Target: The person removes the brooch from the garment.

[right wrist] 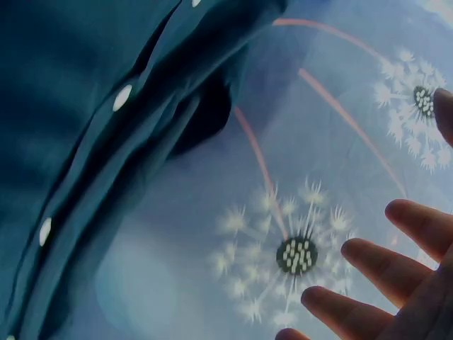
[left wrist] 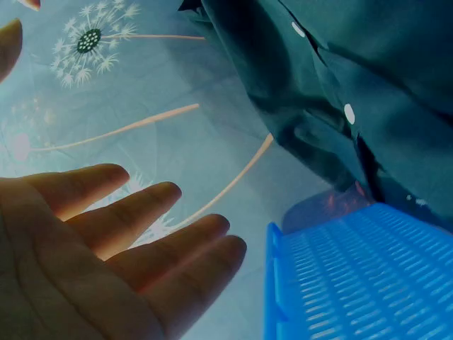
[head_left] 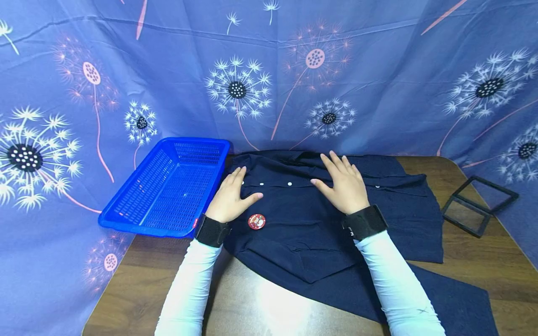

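Note:
A dark navy shirt [head_left: 294, 224] with white buttons lies spread over the table, its button strip running across near the back. A round red badge [head_left: 257, 221] with a printed picture rests on the cloth at the left. My left hand [head_left: 229, 196] is held over the shirt's left end, next to the blue basket; its fingers are straight and hold nothing in the left wrist view. Over the shirt's middle, my right hand [head_left: 345, 186] has its fingers spread, palm facing down and forward, also holding nothing. The white buttons [left wrist: 349, 113] show in both wrist views.
The blue plastic basket [head_left: 164, 231] stands left of the shirt on the wooden table [head_left: 126, 284]. A black folding frame [head_left: 479, 205] stands at the right edge. Behind the table hangs a blue curtain [head_left: 391, 74] with dandelion prints.

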The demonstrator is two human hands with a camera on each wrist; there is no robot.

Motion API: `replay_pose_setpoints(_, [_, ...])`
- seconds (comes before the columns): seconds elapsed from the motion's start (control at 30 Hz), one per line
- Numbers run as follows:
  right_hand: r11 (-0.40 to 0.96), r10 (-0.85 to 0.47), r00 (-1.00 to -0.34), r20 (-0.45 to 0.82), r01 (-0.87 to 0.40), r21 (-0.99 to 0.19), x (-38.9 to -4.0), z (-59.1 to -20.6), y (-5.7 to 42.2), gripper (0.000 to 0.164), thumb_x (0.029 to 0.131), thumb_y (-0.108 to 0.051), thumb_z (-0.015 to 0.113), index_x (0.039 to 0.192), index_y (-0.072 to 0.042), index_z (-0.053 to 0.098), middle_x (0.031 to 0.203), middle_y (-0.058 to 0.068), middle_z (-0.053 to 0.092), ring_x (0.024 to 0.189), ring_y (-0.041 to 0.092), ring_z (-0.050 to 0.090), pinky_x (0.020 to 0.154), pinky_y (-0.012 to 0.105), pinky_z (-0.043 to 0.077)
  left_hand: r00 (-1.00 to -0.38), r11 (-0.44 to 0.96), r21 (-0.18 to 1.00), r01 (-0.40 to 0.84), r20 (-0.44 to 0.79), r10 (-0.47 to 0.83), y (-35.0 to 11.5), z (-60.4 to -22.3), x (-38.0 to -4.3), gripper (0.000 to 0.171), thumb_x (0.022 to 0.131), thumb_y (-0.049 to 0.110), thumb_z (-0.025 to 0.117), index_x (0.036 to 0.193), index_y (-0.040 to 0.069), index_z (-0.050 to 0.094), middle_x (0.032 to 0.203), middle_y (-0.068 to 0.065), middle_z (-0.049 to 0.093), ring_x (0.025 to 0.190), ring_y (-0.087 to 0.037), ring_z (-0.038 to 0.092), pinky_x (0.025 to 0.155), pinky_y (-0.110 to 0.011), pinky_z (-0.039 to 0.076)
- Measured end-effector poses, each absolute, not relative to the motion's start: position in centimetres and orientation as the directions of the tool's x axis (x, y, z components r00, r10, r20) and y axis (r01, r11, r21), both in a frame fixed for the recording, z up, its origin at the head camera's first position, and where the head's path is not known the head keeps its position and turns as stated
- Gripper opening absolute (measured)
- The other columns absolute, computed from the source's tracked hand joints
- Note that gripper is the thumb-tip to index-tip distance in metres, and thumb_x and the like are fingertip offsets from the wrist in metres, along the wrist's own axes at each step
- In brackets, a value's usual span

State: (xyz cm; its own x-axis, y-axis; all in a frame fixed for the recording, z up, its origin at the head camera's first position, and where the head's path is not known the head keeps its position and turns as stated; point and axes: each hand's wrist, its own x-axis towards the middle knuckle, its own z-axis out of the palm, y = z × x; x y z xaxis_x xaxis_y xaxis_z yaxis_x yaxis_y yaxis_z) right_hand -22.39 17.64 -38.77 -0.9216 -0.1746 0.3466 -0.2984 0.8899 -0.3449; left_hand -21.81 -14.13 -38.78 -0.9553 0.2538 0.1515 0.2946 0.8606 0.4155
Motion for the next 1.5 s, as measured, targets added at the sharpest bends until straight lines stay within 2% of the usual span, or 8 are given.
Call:
replay_pose_setpoints(0.27, [0.817, -0.258, -0.918, 0.302, -0.374, -0.44, -22.5, -39.0, 15.6, 0.075, 0.092, -0.05, 0.062, 0.154, -0.021, 0.031, 0.161, 0.013, 0.029, 0.146, 0.043, 0.026, 0.113, 0.063, 0.026, -0.951, 0.827, 0.47, 0.31, 0.171, 0.26, -14.5, -39.3, -21.8, 0.08, 0.09, 0.047, 0.065, 0.15, 0.003, 0.036, 0.149, -0.021, 0.044, 0.138, -0.036, 0.043, 0.115, -0.051, 0.033])
replay_pose_setpoints(0.43, [0.797, -0.29, -0.917, 0.276, -0.391, -0.461, -22.5, -39.4, 14.4, 0.075, 0.092, -0.048, 0.063, 0.153, -0.017, 0.034, 0.159, 0.014, 0.032, 0.146, 0.04, 0.03, 0.113, 0.061, 0.029, -0.953, 0.83, 0.469, 0.301, 0.163, 0.253, -14.7, -39.9, -21.7, 0.075, 0.091, 0.045, 0.065, 0.148, 0.003, 0.039, 0.145, -0.021, 0.048, 0.135, -0.036, 0.047, 0.113, -0.051, 0.036])
replay_pose_setpoints(0.8, [0.766, -0.312, -0.926, 0.211, -0.376, -0.521, -22.8, -40.2, 12.4, 0.072, 0.092, -0.047, 0.063, 0.152, -0.016, 0.037, 0.156, 0.013, 0.038, 0.141, 0.036, 0.039, 0.111, 0.057, 0.035, -0.962, 0.837, 0.474, 0.273, 0.129, 0.241, -15.0, -41.0, -21.4, 0.068, 0.092, 0.042, 0.065, 0.143, 0.001, 0.046, 0.14, -0.02, 0.053, 0.131, -0.036, 0.051, 0.11, -0.05, 0.04])
replay_pose_setpoints(1.17, [0.716, -0.333, -0.927, 0.174, -0.369, -0.593, -23.0, -41.5, 10.0, 0.065, 0.092, -0.044, 0.064, 0.146, -0.013, 0.046, 0.147, 0.012, 0.049, 0.133, 0.031, 0.05, 0.107, 0.051, 0.042, -0.968, 0.846, 0.469, 0.251, 0.113, 0.224, -14.6, -42.5, -21.7, 0.059, 0.09, 0.036, 0.07, 0.135, 0.002, 0.053, 0.121, -0.017, 0.064, 0.113, -0.032, 0.062, 0.098, -0.047, 0.048])
replay_pose_setpoints(1.5, [0.652, -0.322, -0.924, 0.206, -0.374, -0.66, -22.9, -43.1, 8.2, 0.051, 0.091, -0.034, 0.069, 0.131, -0.005, 0.059, 0.119, 0.017, 0.065, 0.1, 0.031, 0.065, 0.085, 0.045, 0.052, -0.962, 0.838, 0.473, 0.272, 0.101, 0.255, -14.2, -42.9, -21.4, 0.048, 0.089, 0.029, 0.071, 0.122, -0.004, 0.062, 0.109, -0.018, 0.067, 0.101, -0.03, 0.065, 0.089, -0.044, 0.051])
